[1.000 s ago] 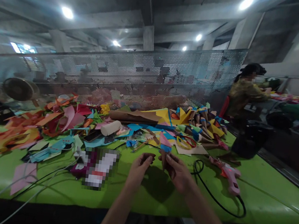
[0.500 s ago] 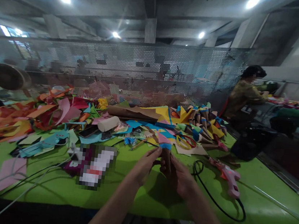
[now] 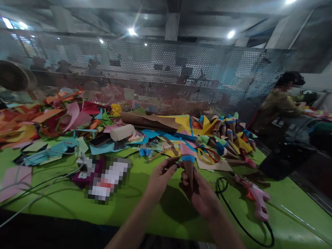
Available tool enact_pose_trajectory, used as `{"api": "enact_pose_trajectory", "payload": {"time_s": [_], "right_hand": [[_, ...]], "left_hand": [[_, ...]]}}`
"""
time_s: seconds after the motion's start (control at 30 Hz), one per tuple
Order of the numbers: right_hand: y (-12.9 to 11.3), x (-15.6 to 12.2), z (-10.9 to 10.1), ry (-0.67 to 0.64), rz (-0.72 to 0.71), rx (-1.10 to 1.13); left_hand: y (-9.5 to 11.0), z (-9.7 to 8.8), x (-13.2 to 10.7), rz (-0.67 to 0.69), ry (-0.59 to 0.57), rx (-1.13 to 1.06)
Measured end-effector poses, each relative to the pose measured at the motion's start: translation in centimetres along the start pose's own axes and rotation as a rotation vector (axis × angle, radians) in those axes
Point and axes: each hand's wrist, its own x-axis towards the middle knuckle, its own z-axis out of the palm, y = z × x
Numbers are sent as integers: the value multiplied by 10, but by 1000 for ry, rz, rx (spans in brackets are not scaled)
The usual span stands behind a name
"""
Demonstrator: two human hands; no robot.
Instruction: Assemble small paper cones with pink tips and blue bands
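Observation:
Above the green table [image 3: 155, 208], my right hand [image 3: 201, 193] is closed round a small paper cone [image 3: 188, 159] with a brown body, a blue band and a pink top. My left hand [image 3: 159, 178] is close beside it, fingers pinched on a thin dark strip at the cone's blue band. Both hands are held near the table's front middle.
Heaps of coloured paper cut-outs [image 3: 48, 122] cover the table's back and left. A pink glue gun [image 3: 255, 196] with a black cord lies at the right. Finished cones [image 3: 228, 134] are piled at the back right, with scissors [image 3: 207, 156] and a white roll [image 3: 122, 132]. A person [image 3: 280, 104] works at the far right.
My hands have come closer together and risen a little. The left hand's fingers now pinch at the cone's band. The view has shifted slightly.

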Motion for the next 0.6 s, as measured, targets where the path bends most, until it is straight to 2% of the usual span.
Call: {"api": "enact_pose_trajectory", "payload": {"time_s": [0.17, 0.43, 0.5, 0.6], "right_hand": [[0, 0, -1, -13, 31, -9], [0, -1, -1, 1, 73, -18], [-1, -2, 1, 0, 68, -31], [-1, -3, 3, 11, 21, -106]], "left_hand": [[-1, 2, 3, 122, 73, 186], [-5, 0, 0, 292, 182, 275], [-4, 0, 0, 273, 186, 259], [-1, -1, 0, 152, 124, 135]]}}
